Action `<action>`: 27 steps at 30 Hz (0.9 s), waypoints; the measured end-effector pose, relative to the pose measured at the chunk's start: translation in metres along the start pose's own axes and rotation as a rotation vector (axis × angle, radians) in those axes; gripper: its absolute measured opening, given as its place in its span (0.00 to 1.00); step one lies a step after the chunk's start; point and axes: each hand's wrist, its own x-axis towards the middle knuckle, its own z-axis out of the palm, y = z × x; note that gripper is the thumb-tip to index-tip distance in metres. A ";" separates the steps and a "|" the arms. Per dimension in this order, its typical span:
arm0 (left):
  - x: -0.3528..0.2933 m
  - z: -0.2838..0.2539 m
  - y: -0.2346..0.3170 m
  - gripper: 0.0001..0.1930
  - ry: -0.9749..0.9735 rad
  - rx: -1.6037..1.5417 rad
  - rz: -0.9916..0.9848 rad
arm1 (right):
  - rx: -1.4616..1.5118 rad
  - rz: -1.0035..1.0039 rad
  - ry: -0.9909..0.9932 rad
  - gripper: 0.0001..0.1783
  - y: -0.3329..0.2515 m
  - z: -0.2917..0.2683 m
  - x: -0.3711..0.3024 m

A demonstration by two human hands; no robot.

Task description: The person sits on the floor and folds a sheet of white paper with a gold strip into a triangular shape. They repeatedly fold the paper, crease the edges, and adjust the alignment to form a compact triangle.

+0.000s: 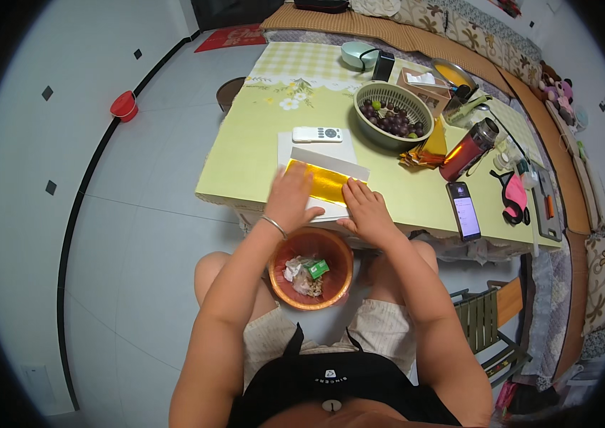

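Pressing gold foil sheet (326, 186), L hand (291, 195) & R hand (369, 212) flat, grasping nothing; sheet prob. unfinished, folded foil pcs (427, 152) by colander (369, 135) look done.

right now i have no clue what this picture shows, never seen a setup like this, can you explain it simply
No machine here: the left grip and the right grip are simply a person's bare hands. The only picture comes from a wide fisheye camera worn on the head, looking down, so straight edges bend. Both hands touch a shiny gold sheet, the left one blurred; neither looks closed around anything. Also on the pale green table are a white remote, a colander of dark grapes, a red flask and a phone. Below, between the knees, stands an orange bin holding rubbish.
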 end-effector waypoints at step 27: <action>0.022 0.046 0.038 0.09 0.144 -0.368 -0.363 | 0.204 -0.029 0.493 0.23 0.015 0.002 0.034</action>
